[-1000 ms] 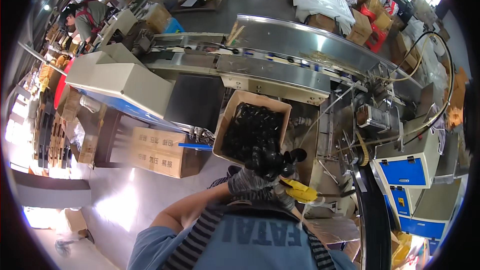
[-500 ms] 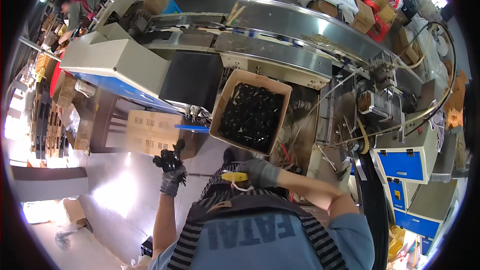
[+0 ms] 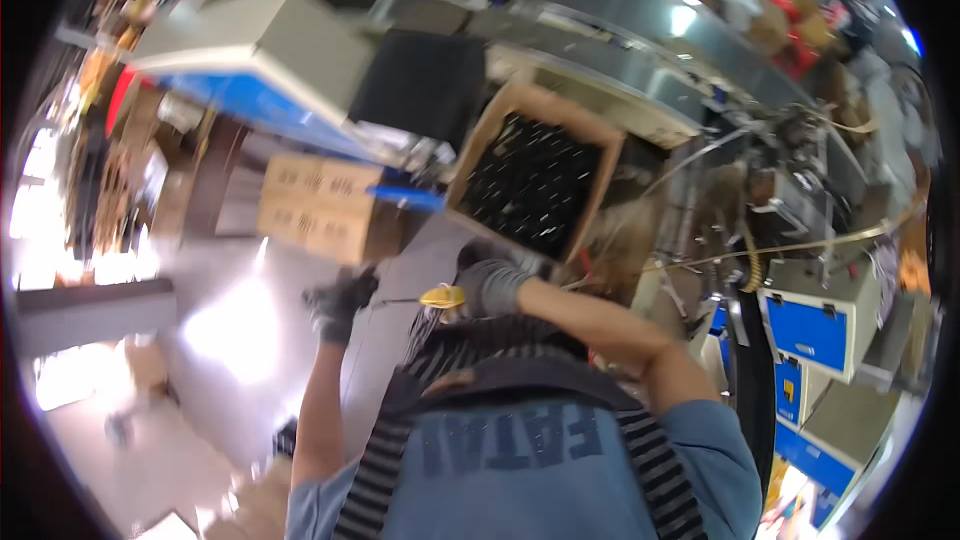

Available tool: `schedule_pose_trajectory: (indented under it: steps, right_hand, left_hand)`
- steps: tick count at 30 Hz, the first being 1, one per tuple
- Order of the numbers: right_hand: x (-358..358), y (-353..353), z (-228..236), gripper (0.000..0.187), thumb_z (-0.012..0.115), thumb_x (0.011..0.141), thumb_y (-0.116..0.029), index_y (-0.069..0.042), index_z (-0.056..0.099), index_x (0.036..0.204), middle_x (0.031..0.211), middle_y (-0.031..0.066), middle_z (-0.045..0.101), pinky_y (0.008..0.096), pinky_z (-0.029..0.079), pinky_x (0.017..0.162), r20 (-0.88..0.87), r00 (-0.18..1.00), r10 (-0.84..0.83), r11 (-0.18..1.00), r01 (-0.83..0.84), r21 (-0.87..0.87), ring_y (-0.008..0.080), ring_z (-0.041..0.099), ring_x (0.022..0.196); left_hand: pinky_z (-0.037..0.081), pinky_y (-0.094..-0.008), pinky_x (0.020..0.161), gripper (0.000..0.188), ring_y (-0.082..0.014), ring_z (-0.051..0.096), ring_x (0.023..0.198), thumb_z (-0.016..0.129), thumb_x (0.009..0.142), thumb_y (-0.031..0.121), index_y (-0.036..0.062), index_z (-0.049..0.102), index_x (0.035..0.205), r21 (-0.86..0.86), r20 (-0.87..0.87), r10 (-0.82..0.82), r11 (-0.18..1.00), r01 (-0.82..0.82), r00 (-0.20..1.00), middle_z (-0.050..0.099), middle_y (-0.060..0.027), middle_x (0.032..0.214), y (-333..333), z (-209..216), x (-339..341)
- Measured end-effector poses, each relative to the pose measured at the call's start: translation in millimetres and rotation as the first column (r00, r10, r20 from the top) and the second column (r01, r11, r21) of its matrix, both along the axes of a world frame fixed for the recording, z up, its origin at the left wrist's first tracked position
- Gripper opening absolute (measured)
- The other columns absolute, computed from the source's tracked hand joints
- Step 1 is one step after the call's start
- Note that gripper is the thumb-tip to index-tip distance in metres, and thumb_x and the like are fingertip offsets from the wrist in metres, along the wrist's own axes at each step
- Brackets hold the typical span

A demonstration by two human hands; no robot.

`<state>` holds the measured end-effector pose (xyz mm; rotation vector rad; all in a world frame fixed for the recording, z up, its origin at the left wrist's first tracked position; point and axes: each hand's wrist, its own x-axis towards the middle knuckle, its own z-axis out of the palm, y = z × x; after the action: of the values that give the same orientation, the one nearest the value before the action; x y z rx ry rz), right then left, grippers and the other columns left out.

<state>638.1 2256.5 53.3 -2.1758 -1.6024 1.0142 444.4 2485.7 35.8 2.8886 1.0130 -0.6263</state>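
My right hand (image 3: 490, 288), in a dark grey glove, is closed round the yellow handle of a screwdriver (image 3: 442, 297). Its thin shaft points left toward my left hand (image 3: 342, 308). That hand is also gloved, and its curled fingers are smeared by motion. Something dark shows at its fingertips, too blurred to name. Ahead of my right hand stands an open cardboard box (image 3: 462, 176) filled with small glossy black parts (image 3: 535, 180). My hands are apart, in front of my striped apron.
A closed carton (image 3: 315, 205) lies left of the open box, with a blue bar (image 3: 405, 197) beside it. Behind are a black machine housing (image 3: 420, 90) and a metal conveyor (image 3: 640, 10). Blue-fronted cabinets (image 3: 808, 328) stand at right, near a hanging hose.
The whole view has shifted and blurred as my head moved. Both hands appear higher in the picture, the screwdriver still in my right. The glossy black pieces at my left hand show less clearly.
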Motion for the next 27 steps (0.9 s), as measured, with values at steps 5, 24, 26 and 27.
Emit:
schedule_pose_trajectory:
  steps: [5,24,26,27]
  right_hand:
    - [23,8,-41,0.056,0.06,0.07,-0.059,-0.011,0.063,0.098,0.093,0.0153,0.063,0.0389,0.047,0.076,-0.007,1.0,-0.023,1.0,0.023,0.0,0.0308,0.061,0.083]
    - [15,80,39,0.057,0.058,0.074,-0.059,-0.005,0.066,0.091,0.088,0.0155,0.065,0.0361,0.049,0.079,0.138,0.99,-0.006,0.963,0.043,-0.265,0.0277,0.063,0.087]
    - [29,74,14,0.055,0.059,0.073,-0.06,-0.011,0.063,0.099,0.084,0.0134,0.065,0.0392,0.048,0.077,0.033,0.978,0.206,0.96,-0.195,-0.2,0.0291,0.063,0.08]
    - [24,75,19,0.055,0.059,0.073,-0.06,-0.011,0.063,0.099,0.084,0.0134,0.065,0.0392,0.048,0.077,0.024,0.978,0.209,0.959,-0.2,-0.203,0.0291,0.063,0.08]
  left_hand:
    - [0.029,-0.0467,0.088,0.025,-0.0227,0.054,0.083,0.062,0.073,0.038,0.0148,0.062,0.082,0.171,0.282,-0.152,0.979,0.106,0.947,0.063,-0.0035,0.077,23,-30,-9]
    - [0.045,-0.0308,0.064,0.024,-0.0179,0.056,0.067,0.072,0.069,0.004,0.0024,0.057,0.088,-0.979,-0.091,0.871,-0.167,0.116,0.483,0.057,-0.0064,0.074,43,-102,-66]
    - [0.044,-0.0278,0.061,0.024,-0.0142,0.056,0.066,0.074,0.067,0.008,0.0034,0.06,0.085,-0.996,-0.061,0.856,-0.086,0.025,0.514,0.059,-0.0037,0.073,32,-72,-28]
    - [0.044,-0.0248,0.057,0.023,-0.0105,0.056,0.065,0.077,0.066,0.013,0.0044,0.062,0.082,-0.996,-0.039,0.844,0.008,-0.085,0.535,0.06,-0.001,0.073,25,-58,-23]
